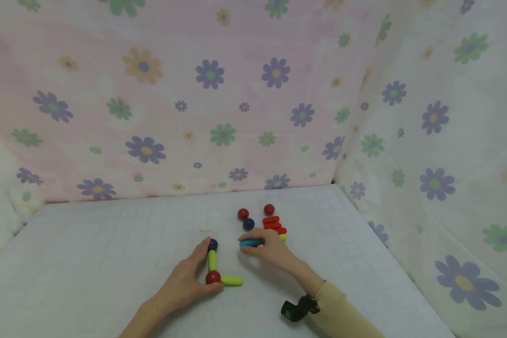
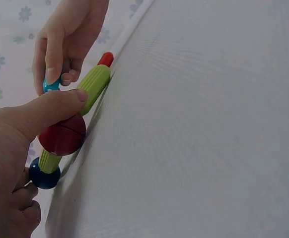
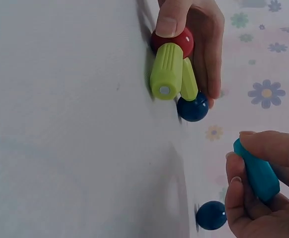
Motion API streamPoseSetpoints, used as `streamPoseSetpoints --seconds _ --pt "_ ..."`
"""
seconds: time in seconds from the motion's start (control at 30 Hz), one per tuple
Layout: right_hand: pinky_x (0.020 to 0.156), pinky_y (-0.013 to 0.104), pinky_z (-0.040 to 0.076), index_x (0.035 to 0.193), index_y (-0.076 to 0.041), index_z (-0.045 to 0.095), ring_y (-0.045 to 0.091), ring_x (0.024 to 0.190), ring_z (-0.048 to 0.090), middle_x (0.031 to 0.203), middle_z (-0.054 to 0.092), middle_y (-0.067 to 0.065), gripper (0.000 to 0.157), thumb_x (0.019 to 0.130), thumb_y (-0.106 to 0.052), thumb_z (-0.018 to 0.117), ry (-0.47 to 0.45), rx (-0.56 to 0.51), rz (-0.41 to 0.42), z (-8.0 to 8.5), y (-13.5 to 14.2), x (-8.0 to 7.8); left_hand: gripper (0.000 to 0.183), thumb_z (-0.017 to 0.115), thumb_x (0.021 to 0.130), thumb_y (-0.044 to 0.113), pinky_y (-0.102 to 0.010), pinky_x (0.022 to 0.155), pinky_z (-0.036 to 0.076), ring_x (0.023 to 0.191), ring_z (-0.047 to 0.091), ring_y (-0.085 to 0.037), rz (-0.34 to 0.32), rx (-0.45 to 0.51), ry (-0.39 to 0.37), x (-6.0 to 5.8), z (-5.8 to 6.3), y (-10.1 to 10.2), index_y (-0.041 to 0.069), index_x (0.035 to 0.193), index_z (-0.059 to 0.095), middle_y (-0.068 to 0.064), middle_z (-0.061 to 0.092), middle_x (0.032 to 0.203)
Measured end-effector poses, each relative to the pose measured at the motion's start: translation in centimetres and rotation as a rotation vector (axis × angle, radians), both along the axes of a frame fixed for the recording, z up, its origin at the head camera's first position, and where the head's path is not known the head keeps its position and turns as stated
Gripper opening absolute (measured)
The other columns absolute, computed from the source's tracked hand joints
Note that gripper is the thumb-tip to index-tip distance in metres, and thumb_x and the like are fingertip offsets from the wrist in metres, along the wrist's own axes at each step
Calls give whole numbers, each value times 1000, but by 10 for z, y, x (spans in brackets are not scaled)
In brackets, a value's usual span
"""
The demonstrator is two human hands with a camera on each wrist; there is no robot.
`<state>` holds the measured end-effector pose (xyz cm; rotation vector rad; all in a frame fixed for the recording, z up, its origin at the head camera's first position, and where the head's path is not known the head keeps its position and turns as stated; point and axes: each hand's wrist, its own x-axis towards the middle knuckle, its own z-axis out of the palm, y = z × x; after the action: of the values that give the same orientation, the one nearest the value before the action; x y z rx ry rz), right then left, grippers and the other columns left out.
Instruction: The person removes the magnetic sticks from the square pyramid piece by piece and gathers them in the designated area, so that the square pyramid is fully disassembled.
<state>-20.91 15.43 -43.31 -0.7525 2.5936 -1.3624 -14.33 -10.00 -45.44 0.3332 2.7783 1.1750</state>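
An L-shaped piece lies on the white table: a red ball [image 1: 213, 277] at the corner, one green magnetic rod [image 1: 231, 280] toward the right, and another green rod [image 1: 212, 260] toward a dark blue ball [image 1: 213, 244]. My left hand [image 1: 188, 279] holds this piece from the left, thumb on the red ball and fingers at the blue ball. To the right, my right hand [image 1: 272, 249] pinches a light blue magnetic rod [image 3: 257, 171] between thumb and fingers. In the right wrist view, a round metal spot [image 3: 164, 90] shows on the green rod's free end.
Beyond my right hand lie two loose red balls [image 1: 269, 209], a dark blue ball [image 1: 248, 224], three red rods [image 1: 272, 226] and a partly hidden green rod [image 1: 283, 237]. A black device [image 1: 297, 310] is strapped at my right wrist. Flower-patterned cloth [image 1: 236, 117] hangs behind the table and at its sides.
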Motion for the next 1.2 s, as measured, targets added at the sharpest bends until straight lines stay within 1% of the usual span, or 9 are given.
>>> streamPoseSetpoints --seconds 0.2,0.33,0.43,0.6,0.67,0.83,0.93,1.07,1.2 --pt "81 21 54 119 -12 73 13 92 62 106 71 -2 28 92 -21 73 1 -19 21 -2 26 8 116 84 70 59 -56 116 33 149 30 -33 8 -12 -18 0 1 0 17 160 25 -10 30 163" --pt "85 20 54 120 -11 72 14 94 65 109 72 0 30 91 -21 74 -32 -35 0 -4 37 11 116 85 70 59 -57 116 34 149 31 -33 9 -21 -20 1 2 1 17 160 25 -9 30 163" --pt "83 20 55 117 -12 72 14 91 64 107 71 0 29 90 -24 75 -43 -35 -30 -4 44 12 115 85 70 58 -57 116 33 149 31 -33 4 -17 -8 1 2 0 16 160 25 -10 30 163" --pt "75 23 55 111 -16 74 14 85 63 100 71 0 24 89 -25 77 -44 -29 -61 -4 55 13 115 85 70 58 -57 116 32 149 31 -33 -4 -1 1 1 2 0 15 159 26 -10 30 163" --pt "77 23 56 112 -15 73 15 85 64 100 71 0 25 89 -25 77 -45 -39 -66 -5 60 13 115 85 70 57 -57 117 32 149 31 -32 -3 0 4 1 2 -1 15 159 26 -10 30 163" --pt "89 23 55 114 -13 73 15 95 66 110 72 1 27 90 -23 76 -46 -34 -62 -8 71 12 115 85 70 57 -55 117 33 149 31 -31 4 -6 7 0 1 -1 15 159 26 -9 31 163" --pt "85 23 56 112 -15 74 16 93 65 112 73 0 25 89 -25 77 -65 -9 -75 -10 76 12 115 85 70 58 -55 117 32 150 30 -30 5 -9 3 0 0 -1 16 160 26 -8 30 163" --pt "72 23 52 107 -17 76 17 84 61 106 73 -3 23 86 -28 80 -75 21 -106 -11 80 11 115 85 70 58 -56 117 32 150 30 -30 0 -7 -2 -1 -1 -2 17 160 25 -7 29 164" --pt "68 22 50 103 -19 76 17 82 58 102 74 -4 21 85 -28 81 -67 40 -97 -13 81 9 116 84 70 59 -57 117 32 150 30 -31 5 -11 -9 -1 -1 -2 18 160 25 -7 29 164"
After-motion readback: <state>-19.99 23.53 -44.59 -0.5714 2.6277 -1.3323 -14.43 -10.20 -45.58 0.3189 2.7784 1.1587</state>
